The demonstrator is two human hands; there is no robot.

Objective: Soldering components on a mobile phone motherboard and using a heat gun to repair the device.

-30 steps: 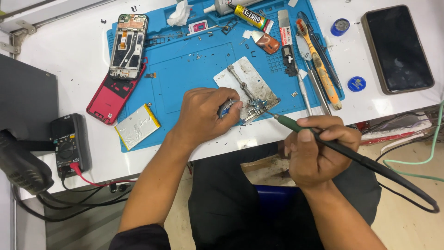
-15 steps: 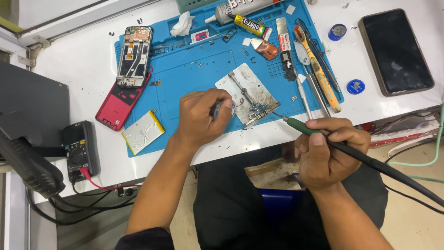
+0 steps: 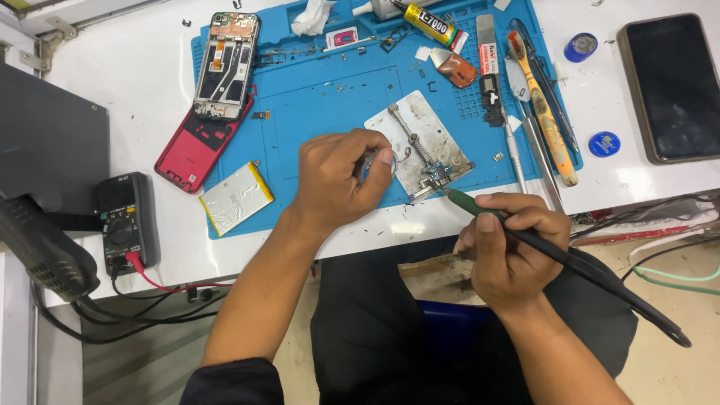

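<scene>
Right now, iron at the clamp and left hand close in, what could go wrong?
1. The soldering iron tip sits at the metal holder plate, close to the left hand fingertips; a slip could burn them.
2. The silver battery pouch lies loose at the blue mat edge; heat or a poke may damage it.
3. The iron's cable trails off the bench past the right hand; a snag could jerk the tip.

The left hand (image 3: 337,176) is curled palm-down, fingertips pinched together near the surface's front edge; its bare forearm is stretched forward from a dark sleeve; the right hand (image 3: 514,247) is closed in a pen grip, held just off that front edge.
</scene>
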